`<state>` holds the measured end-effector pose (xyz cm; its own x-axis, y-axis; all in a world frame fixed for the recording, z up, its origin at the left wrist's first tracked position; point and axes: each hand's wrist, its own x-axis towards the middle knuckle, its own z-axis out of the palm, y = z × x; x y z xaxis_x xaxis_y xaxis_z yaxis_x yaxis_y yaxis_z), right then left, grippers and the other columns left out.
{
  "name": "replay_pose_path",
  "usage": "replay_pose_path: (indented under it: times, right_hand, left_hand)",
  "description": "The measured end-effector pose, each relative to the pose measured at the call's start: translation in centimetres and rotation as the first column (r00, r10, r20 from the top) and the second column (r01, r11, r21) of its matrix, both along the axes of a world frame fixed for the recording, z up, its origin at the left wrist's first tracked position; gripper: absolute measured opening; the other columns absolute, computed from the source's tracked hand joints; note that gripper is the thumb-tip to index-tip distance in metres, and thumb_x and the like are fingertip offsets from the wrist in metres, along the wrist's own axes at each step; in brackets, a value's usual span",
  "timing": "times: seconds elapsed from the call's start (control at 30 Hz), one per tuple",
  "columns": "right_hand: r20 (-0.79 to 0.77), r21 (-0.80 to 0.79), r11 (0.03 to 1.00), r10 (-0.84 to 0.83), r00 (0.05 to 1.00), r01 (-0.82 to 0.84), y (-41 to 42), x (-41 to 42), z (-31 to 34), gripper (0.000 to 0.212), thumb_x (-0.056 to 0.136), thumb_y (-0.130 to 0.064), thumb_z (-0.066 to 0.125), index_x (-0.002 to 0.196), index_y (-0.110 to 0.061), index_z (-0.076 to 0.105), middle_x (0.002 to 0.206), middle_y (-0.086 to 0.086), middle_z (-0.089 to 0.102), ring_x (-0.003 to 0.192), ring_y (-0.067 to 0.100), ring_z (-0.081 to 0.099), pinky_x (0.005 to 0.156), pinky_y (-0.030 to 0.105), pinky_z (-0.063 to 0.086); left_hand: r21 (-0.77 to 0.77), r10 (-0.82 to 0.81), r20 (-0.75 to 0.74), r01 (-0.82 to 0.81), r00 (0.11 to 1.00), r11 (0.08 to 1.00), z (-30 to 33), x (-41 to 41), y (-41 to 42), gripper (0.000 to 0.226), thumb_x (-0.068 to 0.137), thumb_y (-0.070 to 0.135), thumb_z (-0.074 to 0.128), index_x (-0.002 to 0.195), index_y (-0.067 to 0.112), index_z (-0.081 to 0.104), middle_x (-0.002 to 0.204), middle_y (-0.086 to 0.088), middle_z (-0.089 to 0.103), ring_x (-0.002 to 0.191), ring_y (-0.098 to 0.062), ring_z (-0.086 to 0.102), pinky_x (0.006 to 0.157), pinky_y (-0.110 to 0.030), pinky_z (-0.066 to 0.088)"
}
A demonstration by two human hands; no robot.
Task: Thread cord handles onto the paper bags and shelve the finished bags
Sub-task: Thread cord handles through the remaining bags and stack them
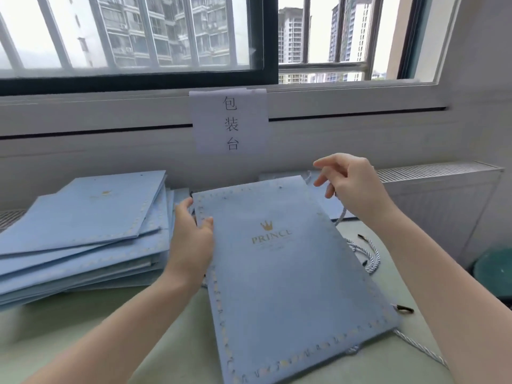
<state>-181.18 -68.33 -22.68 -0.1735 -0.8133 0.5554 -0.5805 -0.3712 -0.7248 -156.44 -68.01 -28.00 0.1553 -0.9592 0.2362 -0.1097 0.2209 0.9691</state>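
A flat light-blue paper bag (291, 286) with a gold crown and "PRINCE" print lies tilted on the pale green table (83, 328). My left hand (191, 236) grips its left edge near the top, thumb on the front face. My right hand (352, 187) is above the bag's top right corner and holds a pale twisted cord (341, 216) that hangs down beside the bag; its index finger is extended. Two small holes show near the bag's top edge.
A stack of flat blue bags (83, 231) lies to the left. Loose cords with dark tips (365, 253) lie right of the bag, and another cord (421, 349) trails from under its lower corner. A paper sign (230, 120) hangs below the window. A radiator (443, 200) stands at right.
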Motion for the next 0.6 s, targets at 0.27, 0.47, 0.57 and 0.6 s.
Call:
replay_pose_path:
  times: [0.27, 0.47, 0.57, 0.6]
  right_hand:
    - [0.099, -0.039, 0.938, 0.348, 0.932, -0.346, 2.4, 4.4, 1.1, 0.008, 0.097, -0.003, 0.047, 0.094, -0.009, 0.052, 0.078, 0.003, 0.07, 0.048, 0.017, 0.05, 0.047, 0.011, 0.035]
    - [-0.041, 0.11, 0.861, 0.502, 0.864, -0.496, 3.1, 7.8, -0.6, 0.013, 0.094, -0.007, 0.054, 0.085, -0.016, 0.057, 0.074, -0.001, 0.069, 0.051, 0.013, 0.052, 0.052, 0.019, 0.042]
    - [-0.146, 0.17, 0.88, 0.467, 0.872, -0.443, 2.8, 8.2, -1.7, 0.009, 0.092, -0.012, 0.058, 0.086, -0.019, 0.061, 0.068, -0.006, 0.065, 0.051, 0.011, 0.049, 0.054, 0.033, 0.047]
    - [-0.168, 0.178, 0.889, 0.45, 0.877, -0.422, 2.6, 8.1, -1.8, 0.007, 0.092, -0.014, 0.058, 0.087, -0.018, 0.062, 0.067, -0.005, 0.065, 0.052, 0.01, 0.048, 0.054, 0.033, 0.046]
  left_hand:
    - [0.0, 0.017, 0.476, -0.02, 0.879, 1.0, -1.9, -1.1, 0.7, 0.06, 0.095, 0.01, 0.048, 0.148, 0.013, 0.02, 0.149, -0.009, 0.025, 0.138, -0.02, 0.023, 0.111, -0.03, 0.018]
    - [-0.338, 0.017, 0.545, 0.201, 0.839, 0.919, -1.3, -0.6, 1.4, 0.074, 0.08, 0.064, 0.051, 0.135, 0.015, 0.046, 0.129, 0.003, 0.056, 0.119, -0.013, 0.051, 0.1, -0.033, 0.043]
    - [-0.422, -0.031, 0.455, 0.246, 0.89, 0.873, -1.3, -0.3, 1.8, 0.046, 0.085, 0.06, 0.049, 0.108, 0.022, 0.06, 0.087, 0.01, 0.068, 0.082, -0.01, 0.064, 0.072, -0.035, 0.052]
    - [-0.414, -0.07, 0.414, 0.256, 0.908, 0.874, -1.2, -0.3, 2.0, 0.04, 0.087, 0.055, 0.047, 0.103, 0.021, 0.06, 0.075, 0.011, 0.065, 0.073, -0.009, 0.062, 0.066, -0.031, 0.051]
